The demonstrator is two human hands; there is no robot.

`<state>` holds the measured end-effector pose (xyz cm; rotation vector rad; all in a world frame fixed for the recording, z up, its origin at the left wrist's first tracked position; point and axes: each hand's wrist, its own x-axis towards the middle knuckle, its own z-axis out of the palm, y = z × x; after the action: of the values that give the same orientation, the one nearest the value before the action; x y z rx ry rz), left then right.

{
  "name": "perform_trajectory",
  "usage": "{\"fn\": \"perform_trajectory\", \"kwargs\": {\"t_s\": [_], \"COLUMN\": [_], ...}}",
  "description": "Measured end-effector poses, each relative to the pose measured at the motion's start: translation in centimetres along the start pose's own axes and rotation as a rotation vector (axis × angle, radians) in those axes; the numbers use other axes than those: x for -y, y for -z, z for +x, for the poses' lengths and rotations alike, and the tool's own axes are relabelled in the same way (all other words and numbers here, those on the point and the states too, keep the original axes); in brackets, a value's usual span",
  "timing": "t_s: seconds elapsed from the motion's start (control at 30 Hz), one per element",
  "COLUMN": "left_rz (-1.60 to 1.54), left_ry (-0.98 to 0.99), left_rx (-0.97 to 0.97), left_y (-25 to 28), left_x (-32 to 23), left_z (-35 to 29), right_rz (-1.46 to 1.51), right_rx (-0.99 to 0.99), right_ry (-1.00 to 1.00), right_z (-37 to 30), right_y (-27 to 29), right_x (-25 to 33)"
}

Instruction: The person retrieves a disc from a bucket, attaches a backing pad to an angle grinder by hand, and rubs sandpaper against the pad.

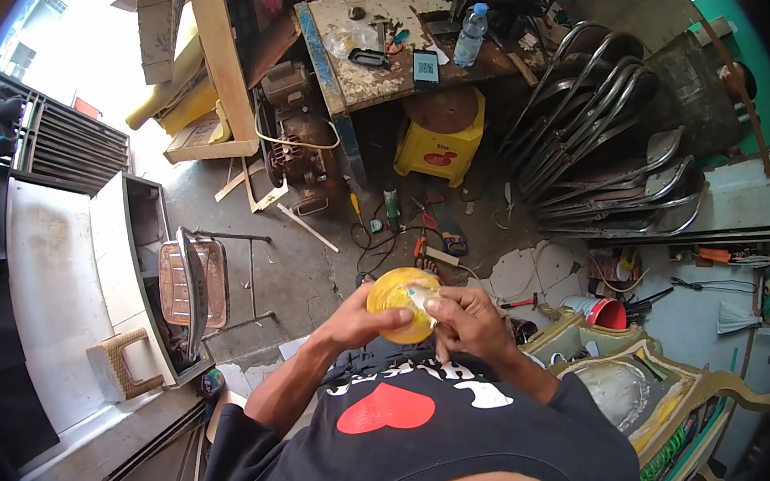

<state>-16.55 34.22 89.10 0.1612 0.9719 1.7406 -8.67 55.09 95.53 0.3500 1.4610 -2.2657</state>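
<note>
In front of my chest I hold a round yellow disc-like thing point(393, 297), with a whitish patch on its right part; its exact kind is unclear, though it could be a roll of tape. My left hand point(354, 322) grips its left side, thumb across the face and fingers behind. At the right edge, my right hand point(471, 323) pinches the whitish part between thumb and bent fingers. The backs of the fingers hide what lies under the disc.
Ahead stands a worn workbench point(362, 87) bearing a water bottle point(471, 35) and a phone point(426, 67). Below it is a yellow stool point(441, 148). Stacked metal chairs point(594, 112) stand right; a lone chair point(194, 280) stands left. Tools and cables, including a green bottle point(391, 208), litter the floor.
</note>
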Motion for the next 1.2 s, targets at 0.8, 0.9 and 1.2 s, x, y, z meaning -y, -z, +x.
{"fn": "perform_trajectory", "kwargs": {"t_s": [0.8, 0.9, 1.2], "left_rz": [-0.517, -0.415, 0.055], "left_ry": [0.117, -0.02, -0.085], "left_rx": [0.147, 0.136, -0.246], "left_y": [-0.2, -0.7, -6.0], "left_x": [2.3, 2.5, -0.4], "left_z": [0.3, 3.9, 12.1], "right_rz": [0.912, -0.721, -0.223], "right_rx": [0.18, -1.001, -0.162], "right_ry": [0.916, 0.578, 0.406], "right_z": [-4.0, 1.0, 0.4], "right_y": [12.2, 17.6, 15.6], "right_x": [7.4, 3.4, -0.1]}}
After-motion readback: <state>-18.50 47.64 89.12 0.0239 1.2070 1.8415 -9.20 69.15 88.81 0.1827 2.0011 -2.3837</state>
